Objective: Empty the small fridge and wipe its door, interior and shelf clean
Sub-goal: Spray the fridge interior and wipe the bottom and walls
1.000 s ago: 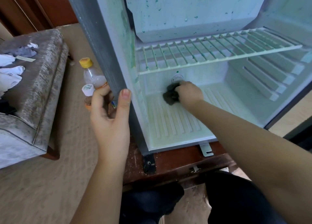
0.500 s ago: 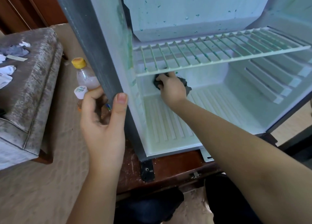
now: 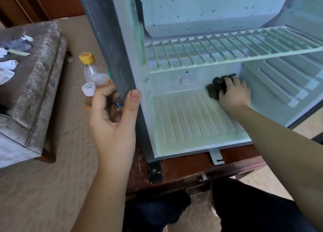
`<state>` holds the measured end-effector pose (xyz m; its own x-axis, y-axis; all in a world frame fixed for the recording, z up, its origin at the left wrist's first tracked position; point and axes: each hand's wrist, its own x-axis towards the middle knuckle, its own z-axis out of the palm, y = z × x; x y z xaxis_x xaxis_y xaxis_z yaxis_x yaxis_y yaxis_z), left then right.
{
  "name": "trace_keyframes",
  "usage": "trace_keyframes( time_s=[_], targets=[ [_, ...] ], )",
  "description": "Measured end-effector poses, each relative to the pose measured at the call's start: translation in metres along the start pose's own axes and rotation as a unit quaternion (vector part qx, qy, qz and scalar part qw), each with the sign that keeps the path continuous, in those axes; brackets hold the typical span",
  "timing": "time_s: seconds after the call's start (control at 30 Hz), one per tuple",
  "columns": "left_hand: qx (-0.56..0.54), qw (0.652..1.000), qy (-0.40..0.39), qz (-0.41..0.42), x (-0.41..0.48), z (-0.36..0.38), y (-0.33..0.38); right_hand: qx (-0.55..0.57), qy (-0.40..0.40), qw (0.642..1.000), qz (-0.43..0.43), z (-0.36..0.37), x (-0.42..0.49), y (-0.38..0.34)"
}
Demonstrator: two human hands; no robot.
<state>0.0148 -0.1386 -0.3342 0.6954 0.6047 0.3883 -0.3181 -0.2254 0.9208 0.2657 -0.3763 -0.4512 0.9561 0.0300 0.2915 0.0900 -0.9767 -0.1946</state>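
The small fridge (image 3: 111,44) stands open on a dark wooden stand, its white interior speckled with green stains. A white wire shelf (image 3: 227,48) spans the inside, and below it lies the ribbed, yellowed floor (image 3: 188,119). My left hand (image 3: 113,116) grips the fridge's grey left edge, thumb on the inner side. My right hand (image 3: 234,95) is deep inside under the shelf, holding a dark cloth (image 3: 215,89) against the back wall at the rear right of the floor.
Two plastic bottles, one with a yellow cap (image 3: 92,70) and one with a white cap (image 3: 89,93), stand left of the fridge behind my left hand. A grey upholstered seat (image 3: 35,84) with crumpled tissues is at the left. The wooden stand (image 3: 192,172) and carpet lie below.
My right hand has swept the dark cloth from the back left of the fridge, under the shelf, across to the back right. The left hand keeps its grip on the edge.
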Motion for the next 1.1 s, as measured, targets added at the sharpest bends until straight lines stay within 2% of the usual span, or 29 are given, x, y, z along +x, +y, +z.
trace_keyframes(
  time_s=[0.1,0.2,0.27,0.33,0.37,0.47,0.53,0.63,0.7,0.77,0.83,0.93,1.03,1.1],
  targets=[
    [0.004,1.0,0.002,-0.002,0.001,-0.002,0.001,-0.003,-0.021,1.0,-0.018,0.001,-0.003,0.011],
    [0.006,1.0,-0.005,0.007,0.001,-0.002,-0.001,-0.017,-0.029,0.999,0.029,-0.012,0.011,0.01],
    [-0.002,1.0,-0.007,0.014,0.001,-0.002,-0.002,0.104,0.053,0.988,0.099,-0.019,0.016,0.005],
    [-0.009,1.0,-0.006,0.022,0.002,-0.001,-0.001,0.265,0.149,0.941,0.15,-0.026,0.019,-0.011],
    [-0.012,1.0,-0.007,0.027,0.003,-0.001,-0.001,0.308,0.177,0.921,0.162,-0.029,0.02,-0.022],
    [-0.019,1.0,-0.011,0.022,0.004,-0.003,-0.001,0.371,0.208,0.886,0.187,-0.032,0.028,-0.049],
    [-0.023,0.999,-0.016,0.017,0.005,-0.006,-0.002,0.381,0.21,0.881,0.187,-0.032,0.03,-0.063],
    [-0.022,0.999,-0.022,0.02,0.006,-0.007,-0.003,0.345,0.221,0.907,0.093,-0.03,0.019,-0.093],
    [-0.016,0.999,-0.021,0.021,0.006,-0.008,-0.003,0.345,0.244,0.906,0.034,-0.032,0.006,-0.118],
    [-0.016,0.999,-0.02,0.02,0.006,-0.008,-0.004,0.342,0.231,0.911,-0.002,-0.031,-0.007,-0.143],
    [-0.03,0.999,-0.019,0.015,0.004,-0.007,-0.005,0.327,0.184,0.924,-0.073,-0.024,-0.02,-0.17],
    [-0.032,0.999,-0.012,0.016,0.004,-0.005,-0.005,0.272,0.068,0.939,-0.199,-0.019,-0.035,-0.195],
    [-0.039,0.999,-0.007,0.017,0.002,-0.003,-0.003,0.13,-0.006,0.943,-0.305,-0.018,-0.029,-0.176],
    [-0.04,0.999,-0.009,0.017,0.001,-0.003,-0.002,0.034,-0.081,0.927,-0.364,-0.009,-0.028,-0.156]
  ],
)
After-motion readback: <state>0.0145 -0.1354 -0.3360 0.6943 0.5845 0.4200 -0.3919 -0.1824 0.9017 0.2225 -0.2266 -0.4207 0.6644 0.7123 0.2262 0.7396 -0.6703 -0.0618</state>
